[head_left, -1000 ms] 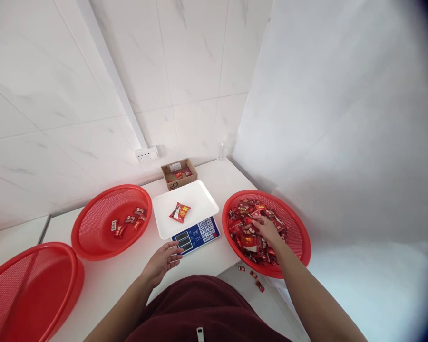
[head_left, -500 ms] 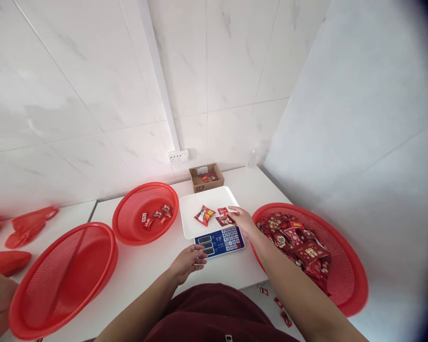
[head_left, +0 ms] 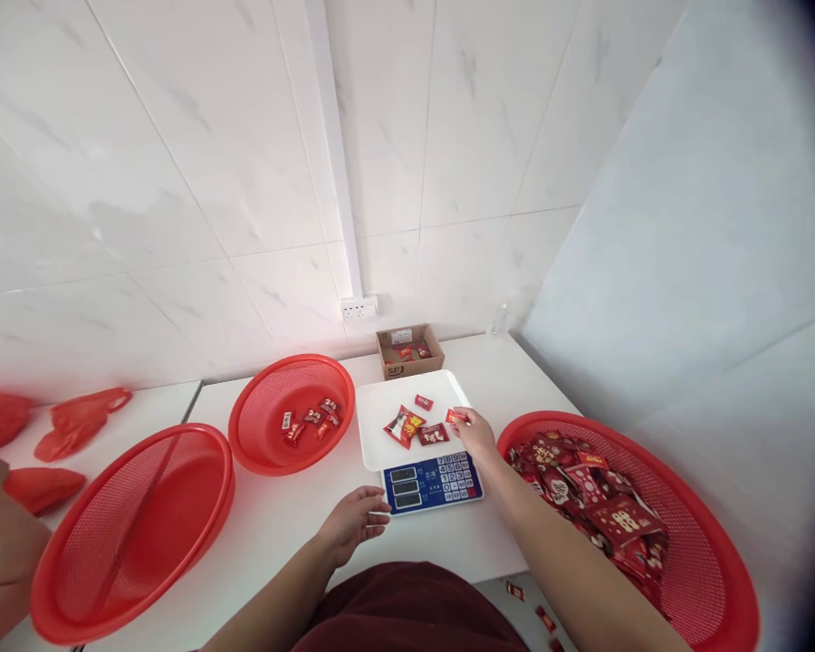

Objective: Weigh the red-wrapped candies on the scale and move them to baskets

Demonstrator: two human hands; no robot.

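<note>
My right hand (head_left: 476, 436) is closed, its fingertips pinching a small red candy packet (head_left: 453, 416) at the right edge of the scale's white pan (head_left: 375, 444). On the pan lie a larger red, white and yellow packet (head_left: 403, 426), a dark red packet (head_left: 434, 435) and a small red packet (head_left: 424, 402). My left hand (head_left: 354, 523) is open with its fingers apart and holds nothing. It is beside the left end of the scale's blue keypad panel (head_left: 432, 482).
A red basket (head_left: 723, 552) heaped with red packets stands at right. Left of the scale is a basket (head_left: 251, 412) with several small packets, then another red basket (head_left: 196, 516). A cardboard box (head_left: 414, 367) sits behind. Another person's arm (head_left: 10, 534) shows at far left.
The view has shifted, moving the table's things right and slightly down. One small packet now lies apart towards the pan's back, and another shows in my right fingertips. My left hand stays open.
</note>
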